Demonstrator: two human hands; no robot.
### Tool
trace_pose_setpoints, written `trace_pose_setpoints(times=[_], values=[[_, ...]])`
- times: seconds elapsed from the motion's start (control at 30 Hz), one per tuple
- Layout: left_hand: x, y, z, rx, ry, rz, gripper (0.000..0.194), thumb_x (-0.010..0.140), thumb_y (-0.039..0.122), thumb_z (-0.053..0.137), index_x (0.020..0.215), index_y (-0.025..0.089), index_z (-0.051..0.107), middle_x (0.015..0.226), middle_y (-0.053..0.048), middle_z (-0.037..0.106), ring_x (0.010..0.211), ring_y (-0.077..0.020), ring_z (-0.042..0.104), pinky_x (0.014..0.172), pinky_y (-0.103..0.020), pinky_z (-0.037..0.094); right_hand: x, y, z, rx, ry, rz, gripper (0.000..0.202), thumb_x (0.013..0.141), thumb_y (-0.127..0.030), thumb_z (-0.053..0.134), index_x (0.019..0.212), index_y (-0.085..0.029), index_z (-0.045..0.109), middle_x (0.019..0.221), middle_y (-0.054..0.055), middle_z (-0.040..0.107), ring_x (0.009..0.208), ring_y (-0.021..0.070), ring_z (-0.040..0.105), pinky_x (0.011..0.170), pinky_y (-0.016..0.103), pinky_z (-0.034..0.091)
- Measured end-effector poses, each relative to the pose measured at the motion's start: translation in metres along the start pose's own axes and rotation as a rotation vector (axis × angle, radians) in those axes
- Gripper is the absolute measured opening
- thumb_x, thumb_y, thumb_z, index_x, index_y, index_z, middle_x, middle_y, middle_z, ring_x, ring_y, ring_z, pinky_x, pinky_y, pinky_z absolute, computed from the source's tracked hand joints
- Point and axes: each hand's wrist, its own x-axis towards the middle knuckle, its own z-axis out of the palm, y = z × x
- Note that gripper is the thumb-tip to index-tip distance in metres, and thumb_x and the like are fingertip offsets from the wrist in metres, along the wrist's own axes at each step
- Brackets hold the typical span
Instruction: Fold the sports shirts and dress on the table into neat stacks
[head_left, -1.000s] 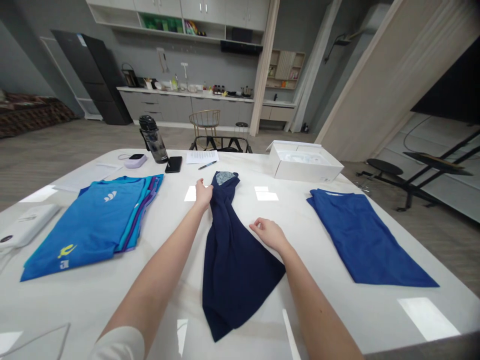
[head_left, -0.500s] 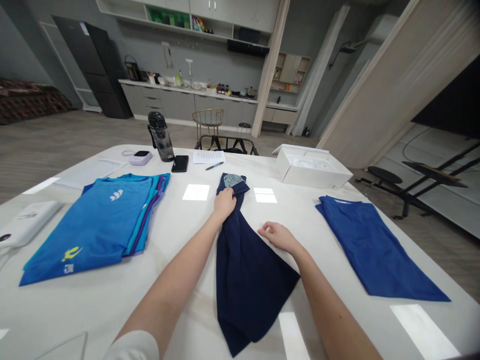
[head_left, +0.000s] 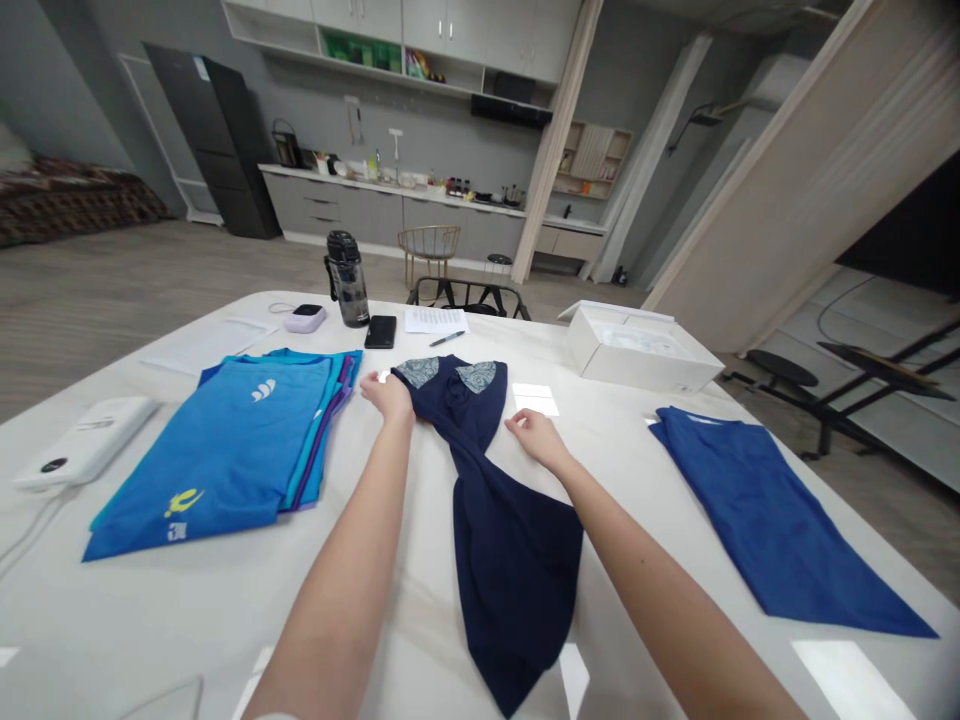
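Note:
A dark navy garment [head_left: 517, 560] with grey-blue patterned patches [head_left: 478, 377] at its far end lies twisted on the table before me. It narrows in the middle and spreads out in folds towards me. At its far left corner, my left hand [head_left: 390, 397] is closed on the edge of the cloth. My right hand [head_left: 538, 437] hovers just right of the far part, fingers loosely curled and nothing visible in them. A small gap seems to separate its fingertips from the fabric.
Left on the white table [head_left: 225, 620] lie a stack of blue shirts [head_left: 225, 440] and a white power bank [head_left: 86, 440]. Beyond are a bottle [head_left: 347, 280], a phone [head_left: 381, 332], a pen [head_left: 447, 339] and paper [head_left: 436, 320]. Rightward are a white box [head_left: 645, 350] and a folded blue garment [head_left: 772, 510].
My left hand has moved left to the garment's far left corner. The far end has spread wider, and a second patterned patch shows. My right hand is nearer the far part.

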Motion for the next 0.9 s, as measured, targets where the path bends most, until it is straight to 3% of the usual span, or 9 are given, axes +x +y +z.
trace_pose_setpoints(times=[0.07,0.17,0.27,0.33,0.43,0.53,0.6,0.7,0.9], values=[[-0.002,0.002,-0.004,0.085,-0.058,0.112,0.036,0.086,0.004,0.044,0.117,0.017,0.057,0.125,-0.012,0.06,0.129,-0.0209,0.05,0.114,-0.041,0.038,0.016,-0.017,0.011,0.053,0.033,-0.042,0.019,0.089,-0.036,0.063,0.088,-0.019,0.071,0.07,0.001,0.068,0.068,0.0169,0.063,0.065,0.026,0.043],[-0.01,-0.005,0.003,0.238,-0.277,0.219,0.031,0.084,0.005,0.05,0.108,0.017,0.065,0.122,-0.011,0.065,0.124,-0.021,0.057,0.115,-0.038,0.038,0.037,-0.044,0.032,0.114,0.022,-0.114,0.015,0.088,-0.03,0.062,0.092,-0.02,0.072,0.073,0.0,0.07,0.07,0.0161,0.065,0.069,0.026,0.047],[-0.02,-0.026,0.012,0.698,-0.477,0.322,0.036,0.092,0.015,0.047,0.125,0.014,0.063,0.141,-0.017,0.058,0.136,-0.0276,0.05,0.119,-0.048,0.032,0.05,-0.069,0.054,0.036,-0.002,-0.128,0.022,0.088,-0.03,0.062,0.105,-0.019,0.072,0.09,0.004,0.074,0.087,0.0194,0.068,0.083,0.03,0.05],[-0.025,-0.04,0.014,1.01,-0.518,0.378,0.045,0.098,0.022,0.04,0.14,0.014,0.054,0.157,-0.017,0.042,0.148,-0.0292,0.035,0.122,-0.052,0.023,0.054,-0.08,0.066,-0.071,-0.025,-0.101,0.033,0.089,-0.036,0.064,0.116,-0.018,0.069,0.108,0.01,0.072,0.102,0.0237,0.067,0.09,0.034,0.049],[-0.026,-0.052,0.013,1.169,-0.523,0.385,0.051,0.101,0.028,0.034,0.149,0.018,0.046,0.164,-0.011,0.032,0.153,-0.0266,0.024,0.125,-0.05,0.018,0.053,-0.088,0.08,-0.232,-0.029,-0.073,0.047,0.086,-0.049,0.067,0.122,-0.02,0.065,0.127,0.014,0.063,0.117,0.0311,0.059,0.094,0.043,0.047],[-0.023,-0.054,0.012,1.207,-0.543,0.366,0.055,0.102,0.033,0.031,0.153,0.017,0.042,0.165,-0.01,0.029,0.154,-0.0262,0.022,0.125,-0.049,0.017,0.052,-0.088,0.084,-0.287,-0.04,-0.103,0.031,0.087,-0.048,0.066,0.107,-0.024,0.066,0.119,0.01,0.066,0.112,0.0304,0.059,0.092,0.044,0.046],[-0.021,-0.053,0.012,1.224,-0.548,0.363,0.057,0.102,0.036,0.03,0.154,0.017,0.04,0.166,-0.01,0.027,0.154,-0.0265,0.02,0.125,-0.049,0.016,0.053,-0.082,0.08,-0.246,-0.025,-0.129,0.017,0.091,-0.039,0.062,0.097,-0.023,0.065,0.109,0.007,0.068,0.104,0.0257,0.061,0.088,0.038,0.045],[-0.021,-0.053,0.014,1.245,-0.544,0.352,0.061,0.102,0.045,0.028,0.155,0.019,0.039,0.166,-0.009,0.025,0.154,-0.0267,0.019,0.125,-0.049,0.016,0.057,-0.059,0.058,-0.187,0.062,-0.127,0.015,0.095,-0.035,0.056,0.097,-0.021,0.062,0.104,0.006,0.069,0.097,0.0205,0.062,0.081,0.031,0.043],[-0.024,-0.051,0.016,1.274,-0.533,0.337,0.069,0.099,0.056,0.027,0.157,0.019,0.036,0.167,-0.008,0.021,0.155,-0.0272,0.016,0.125,-0.05,0.014,0.059,0.03,-0.021,-0.156,0.268,0.094,0.031,0.099,-0.038,0.04,0.111,-0.017,0.059,0.098,0.012,0.071,0.091,0.0233,0.064,0.078,0.031,0.044]])
